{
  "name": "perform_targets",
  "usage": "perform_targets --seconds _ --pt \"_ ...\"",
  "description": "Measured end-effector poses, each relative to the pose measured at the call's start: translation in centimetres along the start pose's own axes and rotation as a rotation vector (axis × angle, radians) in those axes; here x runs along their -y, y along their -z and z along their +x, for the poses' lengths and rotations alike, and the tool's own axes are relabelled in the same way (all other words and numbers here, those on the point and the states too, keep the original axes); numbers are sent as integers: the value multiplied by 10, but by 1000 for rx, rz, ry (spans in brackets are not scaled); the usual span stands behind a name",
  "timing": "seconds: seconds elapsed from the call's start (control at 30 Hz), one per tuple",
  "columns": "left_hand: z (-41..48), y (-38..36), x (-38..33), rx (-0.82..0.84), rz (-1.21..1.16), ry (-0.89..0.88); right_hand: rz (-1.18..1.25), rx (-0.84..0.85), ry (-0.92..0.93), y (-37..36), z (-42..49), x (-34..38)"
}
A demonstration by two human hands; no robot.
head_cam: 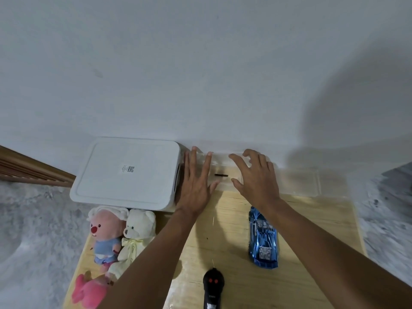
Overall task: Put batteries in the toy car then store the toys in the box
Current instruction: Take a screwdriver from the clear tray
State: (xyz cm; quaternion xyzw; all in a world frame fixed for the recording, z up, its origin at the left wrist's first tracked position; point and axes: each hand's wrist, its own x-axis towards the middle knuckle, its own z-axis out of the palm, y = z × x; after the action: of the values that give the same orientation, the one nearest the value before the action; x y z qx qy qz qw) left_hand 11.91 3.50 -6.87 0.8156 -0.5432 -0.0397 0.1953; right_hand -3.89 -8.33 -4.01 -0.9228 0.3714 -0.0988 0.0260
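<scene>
Black remote (213, 286) lies on wooden table (312, 275) by white wall (200, 63); both hands' fingers (201, 166) spread.

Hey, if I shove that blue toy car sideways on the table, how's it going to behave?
The blue toy car sits upright on the smooth wooden table, so pushed along its length it would probably roll freely; sideways it likely skids. Its glossy shell looks like hard plastic, probably stiff, light and a little slippery to grip.

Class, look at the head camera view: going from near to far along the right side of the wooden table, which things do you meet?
Black remote control with red buttons → shiny blue toy car → open right hand → clear plastic tray by the wall.
</scene>
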Motion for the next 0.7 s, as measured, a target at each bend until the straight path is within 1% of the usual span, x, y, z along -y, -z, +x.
perform_targets --seconds 0.23,0.3,0.37,0.4,0.43,0.47,0.53,0.57,0.63,0.7 --pt "-2 7 2 28 -44 -23 -30 -11 11 -1 -12 4" --pt "-2 6 3 40 -58 -29 25 -100 0 -2 -17 9" --pt "-1 4 3 44 -49 -24 104 -208 36 -4 -20 15" --pt "-1 3 4 46 -39 -22 139 -220 67 -7 -20 18" --pt "-1 2 5 48 -32 -23 158 -178 93 -9 -18 21" --pt "-2 2 5 45 -32 -28 153 -74 104 -12 -14 23" --pt "-3 4 4 45 -50 -33 90 186 79 -14 -2 28" --pt "-3 5 3 50 -62 -30 50 273 76 -14 5 30" --pt "-4 6 2 47 -65 -29 -5 376 86 -12 18 35" --pt "-4 5 2 30 -43 -25 -51 434 109 -10 26 39"
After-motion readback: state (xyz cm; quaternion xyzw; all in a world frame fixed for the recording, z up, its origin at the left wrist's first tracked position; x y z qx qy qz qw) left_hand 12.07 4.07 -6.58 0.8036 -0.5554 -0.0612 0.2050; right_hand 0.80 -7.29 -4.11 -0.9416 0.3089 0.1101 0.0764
